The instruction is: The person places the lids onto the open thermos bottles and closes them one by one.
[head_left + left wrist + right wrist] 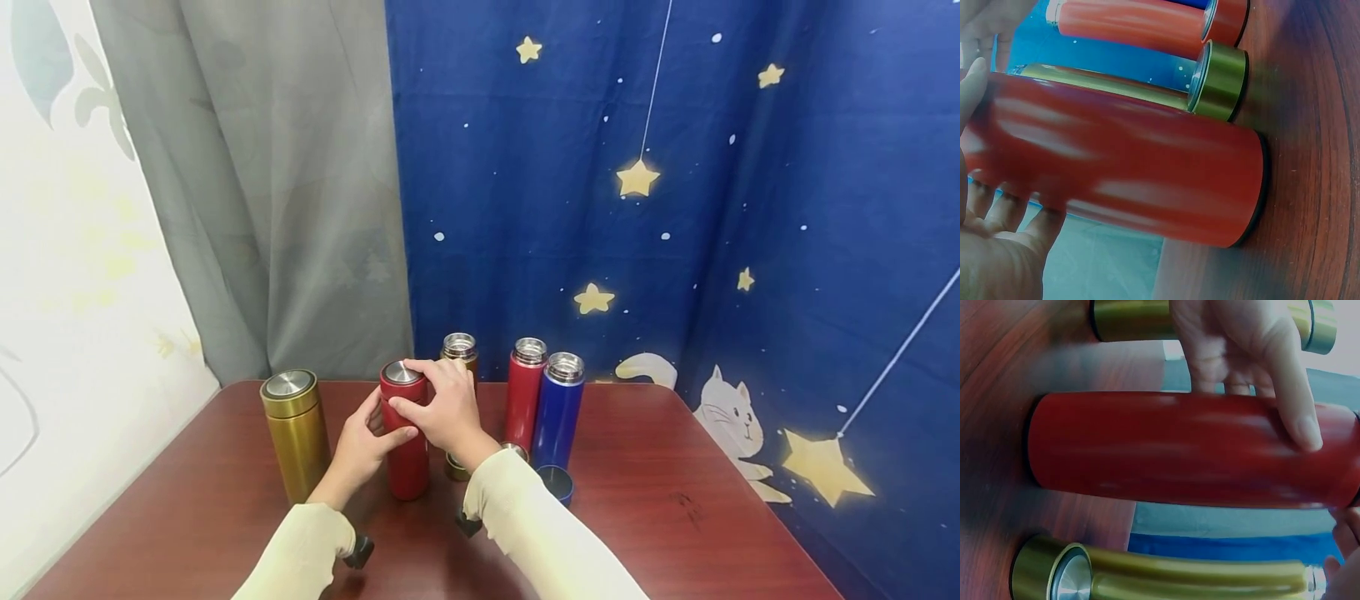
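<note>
A red thermos bottle (407,471) stands upright on the table in front of me, with a steel-topped red lid (402,374) on it. My left hand (357,450) grips its body from the left, thumb across the front. Up at the lid, my right hand (448,408) holds it between thumb and fingers. The left wrist view shows the bottle's lower body (1147,169) with its black base on the wood. In the right wrist view the left thumb lies along the bottle (1166,450), and only a bit of the right hand (1344,575) shows at the edge.
To the left stands a gold thermos (298,450) with its lid on. Behind and right are lidless gold (470,357), red (523,396) and blue (557,417) bottles. A gold lid (1221,81), a red lid (1227,22) and a blue lid (557,485) lie before them.
</note>
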